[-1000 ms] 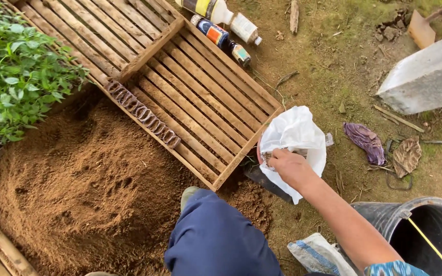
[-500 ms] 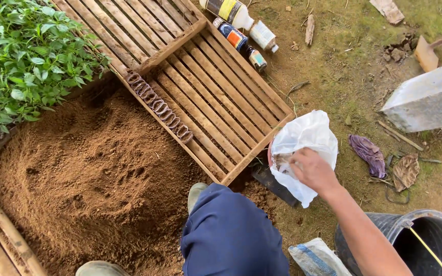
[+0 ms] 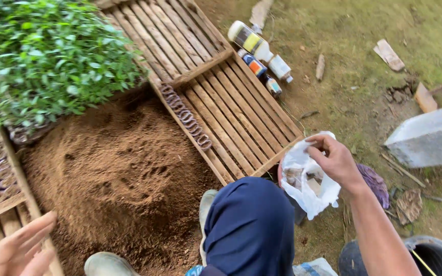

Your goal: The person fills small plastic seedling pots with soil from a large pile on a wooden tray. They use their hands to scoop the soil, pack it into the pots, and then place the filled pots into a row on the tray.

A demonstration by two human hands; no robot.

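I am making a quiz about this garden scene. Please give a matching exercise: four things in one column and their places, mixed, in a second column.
Things:
1. white plastic bag
2. bottles
3. soil pile
4. green seedlings

Places:
A. top left corner
B. on the ground beyond the wooden tray
C. at the right hand
D. left of the wooden tray, below the seedlings

Pairs: 1-C, 2-B, 3-D, 4-A

The right hand (image 3: 336, 161) is reaching forward on an outstretched bare arm, wrist bent, fingers curling in a pinching grip. The left hand (image 3: 19, 248) is hovering low at the near left, palm up, fingers spread and loosely extended, holding nothing.
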